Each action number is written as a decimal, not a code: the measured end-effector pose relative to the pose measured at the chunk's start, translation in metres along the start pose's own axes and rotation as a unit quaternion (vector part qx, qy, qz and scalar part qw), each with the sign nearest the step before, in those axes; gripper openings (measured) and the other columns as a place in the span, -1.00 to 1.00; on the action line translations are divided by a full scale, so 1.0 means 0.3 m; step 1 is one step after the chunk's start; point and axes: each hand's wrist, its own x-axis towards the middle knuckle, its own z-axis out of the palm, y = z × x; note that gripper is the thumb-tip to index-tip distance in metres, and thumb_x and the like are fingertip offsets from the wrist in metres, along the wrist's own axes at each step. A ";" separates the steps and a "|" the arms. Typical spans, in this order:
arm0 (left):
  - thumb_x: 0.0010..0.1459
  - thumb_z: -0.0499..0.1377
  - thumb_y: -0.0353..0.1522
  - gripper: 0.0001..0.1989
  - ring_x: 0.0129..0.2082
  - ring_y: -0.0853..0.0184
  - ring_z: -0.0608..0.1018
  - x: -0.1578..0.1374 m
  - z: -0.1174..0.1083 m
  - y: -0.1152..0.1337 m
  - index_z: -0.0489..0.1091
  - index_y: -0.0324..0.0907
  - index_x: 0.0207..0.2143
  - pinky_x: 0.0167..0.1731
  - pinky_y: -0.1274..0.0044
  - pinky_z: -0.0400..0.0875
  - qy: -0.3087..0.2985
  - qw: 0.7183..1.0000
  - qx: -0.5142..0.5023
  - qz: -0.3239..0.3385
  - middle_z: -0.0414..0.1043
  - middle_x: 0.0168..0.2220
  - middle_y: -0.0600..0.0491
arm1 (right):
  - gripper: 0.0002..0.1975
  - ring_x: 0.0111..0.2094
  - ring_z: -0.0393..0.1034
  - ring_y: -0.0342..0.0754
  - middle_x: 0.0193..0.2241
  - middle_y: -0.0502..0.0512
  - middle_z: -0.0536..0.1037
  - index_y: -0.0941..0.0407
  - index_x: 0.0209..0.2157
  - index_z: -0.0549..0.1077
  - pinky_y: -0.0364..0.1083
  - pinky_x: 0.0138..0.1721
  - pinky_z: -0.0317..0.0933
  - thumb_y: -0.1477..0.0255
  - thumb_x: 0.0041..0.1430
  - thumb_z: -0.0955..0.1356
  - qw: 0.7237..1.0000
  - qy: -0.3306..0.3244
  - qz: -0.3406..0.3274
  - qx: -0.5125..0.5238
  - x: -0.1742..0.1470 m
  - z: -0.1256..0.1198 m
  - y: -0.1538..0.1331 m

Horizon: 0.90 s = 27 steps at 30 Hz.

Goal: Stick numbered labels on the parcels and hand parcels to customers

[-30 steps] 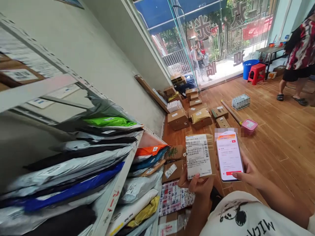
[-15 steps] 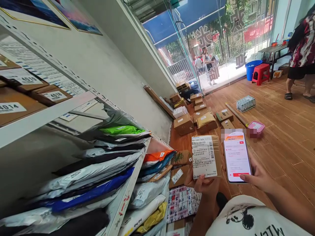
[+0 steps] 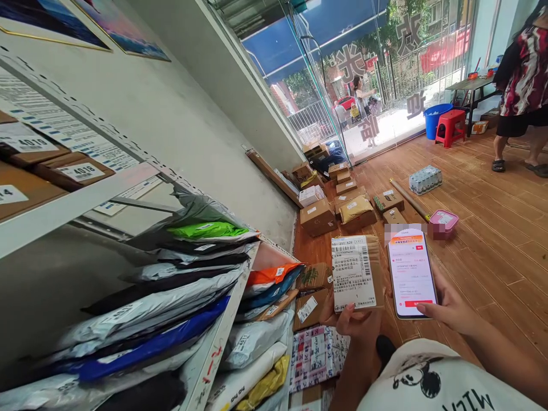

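Observation:
My left hand grips the lower edge of a small brown cardboard parcel. A large white shipping label with barcodes and printed text covers most of its upper face. Beside it, my right hand holds a smartphone upright, thumb resting near the bottom of the lit screen. The screen shows a list in white with orange at the top and a red button below; its small text is unreadable. Parcel and phone are side by side, a narrow gap between them.
At left, a white metal shelf carries several bagged parcels and numbered boxes. More cartons lie on the wooden floor along the wall. Farther off are a bottle pack, a pink container, a red stool, a blue bin and another person.
The view has shifted slightly, so the shelf and room appear a little farther left. Both hands keep hold of the parcel and phone. Outside the glass, a passer-by has moved.

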 end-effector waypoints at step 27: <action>-0.38 0.53 -0.26 -0.26 -0.07 0.19 0.42 0.007 0.109 0.007 0.05 -0.05 -0.29 -0.36 0.27 0.64 -0.001 0.999 -0.013 -0.033 0.01 0.01 0.03 | 0.04 0.13 0.38 0.16 0.18 0.15 0.42 -0.11 0.36 -0.04 0.05 -0.11 0.48 0.36 -0.05 0.54 1.000 -0.013 0.001 0.009 0.034 -0.062 -0.058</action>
